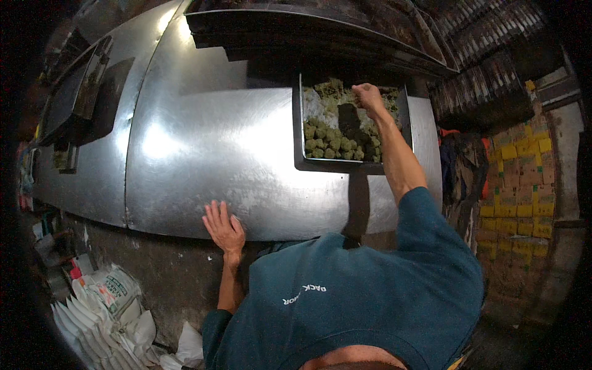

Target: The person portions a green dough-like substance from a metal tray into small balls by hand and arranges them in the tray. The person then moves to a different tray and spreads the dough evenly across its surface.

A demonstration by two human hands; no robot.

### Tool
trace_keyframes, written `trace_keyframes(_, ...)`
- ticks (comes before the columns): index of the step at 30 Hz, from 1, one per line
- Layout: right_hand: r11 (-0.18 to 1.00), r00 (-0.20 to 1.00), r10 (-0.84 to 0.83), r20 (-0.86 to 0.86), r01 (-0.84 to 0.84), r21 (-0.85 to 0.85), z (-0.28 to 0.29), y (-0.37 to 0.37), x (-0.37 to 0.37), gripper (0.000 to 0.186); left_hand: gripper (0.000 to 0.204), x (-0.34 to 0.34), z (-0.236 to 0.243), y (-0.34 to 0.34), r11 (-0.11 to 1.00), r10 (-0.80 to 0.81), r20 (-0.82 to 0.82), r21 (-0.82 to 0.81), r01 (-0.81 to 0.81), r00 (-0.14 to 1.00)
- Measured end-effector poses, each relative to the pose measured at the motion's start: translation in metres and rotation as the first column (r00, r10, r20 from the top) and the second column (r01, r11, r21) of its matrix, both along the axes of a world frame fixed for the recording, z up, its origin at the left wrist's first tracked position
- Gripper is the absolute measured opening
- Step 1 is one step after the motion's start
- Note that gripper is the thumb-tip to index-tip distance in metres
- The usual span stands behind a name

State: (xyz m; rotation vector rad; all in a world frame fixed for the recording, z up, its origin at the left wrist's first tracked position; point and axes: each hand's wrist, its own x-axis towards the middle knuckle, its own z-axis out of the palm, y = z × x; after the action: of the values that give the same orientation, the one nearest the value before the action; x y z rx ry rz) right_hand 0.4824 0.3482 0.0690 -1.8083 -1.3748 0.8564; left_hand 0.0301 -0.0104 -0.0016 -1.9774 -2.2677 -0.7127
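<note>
Shiny metal surface (209,142) in a dim room, cartons (517,179) stacked right, white sacks (98,324) lower left. Left hand (224,228) lies flat, fingers spread, at the near edge; right hand (368,98), curled over greenish lumps (330,145) in a tray (336,165), may grip something; I cannot tell.

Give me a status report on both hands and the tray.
Left hand spread on metal table. Right hand curled over tray, grip unclear. Greenish balls at tray's near side. Shadow partly obscuring contents.
</note>
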Motion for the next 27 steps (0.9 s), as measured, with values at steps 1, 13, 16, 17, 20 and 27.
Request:
trace_keyframes(1, 1.000, 0.986, 0.010, 0.169, -0.008, -0.010, -0.002, 0.000, -0.004, 0.033, 0.048, 0.000, 0.000, 0.000, 1.000, -0.001, 0.001, 0.008, 0.001, 1.000)
trace_keyframes(13, 0.977, 0.939, 0.212, 0.271, -0.211, -0.032, 0.001, 0.003, 0.018, 0.047, 0.048, -0.002, -0.006, -0.003, 0.999, 0.015, 0.034, 0.034, -0.016, 0.999)
trace_keyframes(16, 0.995, 0.953, 0.070, 0.294, -0.045, -0.090, 0.011, -0.008, 0.010, 0.052, 0.048, -0.002, -0.007, -0.002, 1.000, 0.012, 0.038, 0.029, -0.013, 0.999)
trace_keyframes(17, 0.994, 0.849, 0.108, 0.517, -0.108, -0.030, 0.016, -0.014, 0.008, 0.052, 0.048, -0.002, -0.007, -0.002, 1.000, 0.012, 0.039, 0.023, -0.013, 0.999)
trace_keyframes(20, 0.993, 0.718, 0.116, 0.686, -0.104, -0.059, 0.026, -0.024, 0.008, 0.050, 0.049, -0.003, -0.008, -0.002, 1.000, 0.014, 0.037, 0.026, -0.015, 0.999)
trace_keyframes(27, 0.987, 0.731, 0.163, 0.663, -0.114, -0.117, 0.000, -0.012, 0.034, 0.043, 0.051, -0.003, -0.010, -0.004, 1.000, 0.014, 0.032, 0.019, -0.015, 0.999)
